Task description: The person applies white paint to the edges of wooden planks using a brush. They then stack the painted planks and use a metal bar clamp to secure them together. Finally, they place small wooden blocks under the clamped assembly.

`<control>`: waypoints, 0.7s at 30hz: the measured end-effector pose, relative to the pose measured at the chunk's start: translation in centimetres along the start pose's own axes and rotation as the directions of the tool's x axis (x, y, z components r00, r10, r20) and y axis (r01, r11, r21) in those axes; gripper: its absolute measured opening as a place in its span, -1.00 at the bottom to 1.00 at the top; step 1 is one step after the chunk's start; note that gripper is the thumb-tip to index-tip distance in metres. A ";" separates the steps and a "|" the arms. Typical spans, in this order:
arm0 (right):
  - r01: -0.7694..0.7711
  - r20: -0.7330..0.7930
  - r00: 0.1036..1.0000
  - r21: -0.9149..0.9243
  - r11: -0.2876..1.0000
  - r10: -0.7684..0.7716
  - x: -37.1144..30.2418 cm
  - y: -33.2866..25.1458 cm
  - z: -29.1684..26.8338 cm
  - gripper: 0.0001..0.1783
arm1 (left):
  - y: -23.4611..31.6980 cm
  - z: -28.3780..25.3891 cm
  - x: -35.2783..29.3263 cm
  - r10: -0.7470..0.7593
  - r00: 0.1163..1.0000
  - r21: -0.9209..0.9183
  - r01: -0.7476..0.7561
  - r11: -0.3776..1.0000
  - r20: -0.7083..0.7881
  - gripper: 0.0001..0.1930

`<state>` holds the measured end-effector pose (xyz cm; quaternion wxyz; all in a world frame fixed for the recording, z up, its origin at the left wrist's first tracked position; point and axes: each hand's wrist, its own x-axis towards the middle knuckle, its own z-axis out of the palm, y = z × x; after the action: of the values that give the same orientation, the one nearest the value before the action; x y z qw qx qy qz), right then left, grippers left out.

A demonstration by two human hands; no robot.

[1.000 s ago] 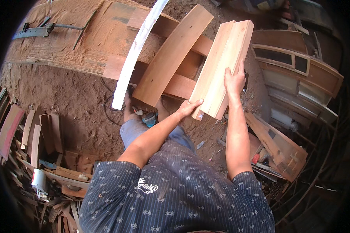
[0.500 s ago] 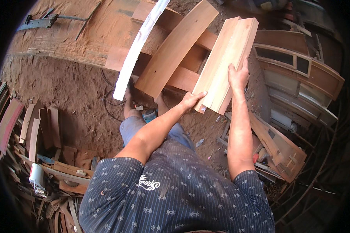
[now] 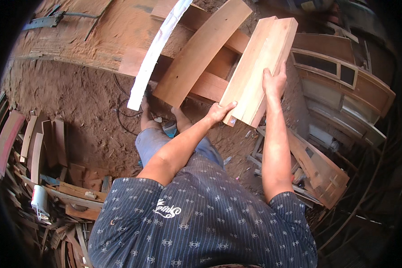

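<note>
Two pale wooden boards (image 3: 250, 71), pressed together lengthwise and slightly offset, slant away from me at the right of centre. At their near left edge my left hand (image 3: 219, 112) is closed, thumb on top. My right hand (image 3: 274, 84) grips the right edge farther up, with its fingers partly hidden behind the wood. Left of these boards lies a wide brown plank (image 3: 198, 56) with small dark holes. Beside that, a narrow plank (image 3: 156, 56) shines white in bright light. Reddish boards (image 3: 210, 85) run crosswise beneath the planks.
A large dusty wooden sheet (image 3: 85, 42) carries a metal clamp bar (image 3: 42, 21) at far left. Framed wooden panels (image 3: 330, 67) line the right, above a stack of panels (image 3: 319, 172). Offcuts (image 3: 71, 236) and a white can (image 3: 39, 198) are at lower left.
The held boards and my hands sit slightly higher in the view. Both hands keep their hold, and the planks to the left have barely shifted.
</note>
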<state>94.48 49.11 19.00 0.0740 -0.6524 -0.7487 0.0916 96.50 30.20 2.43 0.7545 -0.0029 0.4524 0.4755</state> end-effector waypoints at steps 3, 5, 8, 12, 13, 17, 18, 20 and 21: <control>0.017 0.013 1.000 -0.035 0.999 -0.016 0.1 0.0 -0.2 -0.10 | 0.0 0.0 0.2 -0.028 1.000 0.040 0.028 0.999 -0.005 -0.11; 0.018 0.020 1.000 -0.014 1.000 -0.018 -0.1 0.2 -0.3 -0.10 | -0.1 0.0 0.4 -0.039 0.999 0.003 0.039 0.999 -0.036 -0.12; 0.079 -0.005 0.997 0.024 0.997 -0.079 -0.3 0.8 -0.1 -0.11 | -0.2 -0.1 0.8 -0.089 0.996 -0.034 0.089 0.995 -0.006 -0.11; 0.081 -0.033 0.996 -0.035 0.996 -0.082 -0.4 1.3 0.0 -0.07 | -0.4 0.1 0.7 -0.064 0.998 -0.077 0.063 0.995 -0.008 -0.11; 0.079 -0.012 0.997 -0.013 0.997 -0.079 -0.5 1.3 -0.1 -0.08 | -0.5 0.2 0.6 -0.025 0.999 -0.141 0.028 0.990 0.027 -0.10; 0.023 0.026 0.999 -0.007 1.000 -0.023 -1.1 0.4 -0.4 -0.13 | -0.3 -0.5 0.4 -0.072 0.995 0.018 0.071 0.997 0.065 -0.13; 0.056 0.009 0.998 -0.002 0.998 -0.056 -1.2 0.1 -0.6 -0.14 | -0.1 -0.6 -0.1 -0.069 0.996 0.067 0.066 0.996 0.047 -0.10; -0.019 0.082 0.997 0.079 0.997 0.012 -1.4 0.0 -0.8 -0.17 | 1.1 -0.5 -0.9 -0.038 0.999 0.150 0.035 0.988 0.013 -0.04; -0.042 0.115 0.993 0.138 0.990 0.026 -1.3 0.3 -0.8 -0.18 | 2.1 -0.7 -1.6 -0.055 0.996 0.292 0.072 0.954 -0.069 0.02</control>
<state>95.09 47.91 19.75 0.0757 -0.6520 -0.7322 0.1820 94.30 29.91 3.97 0.7475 0.0806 0.5402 0.3781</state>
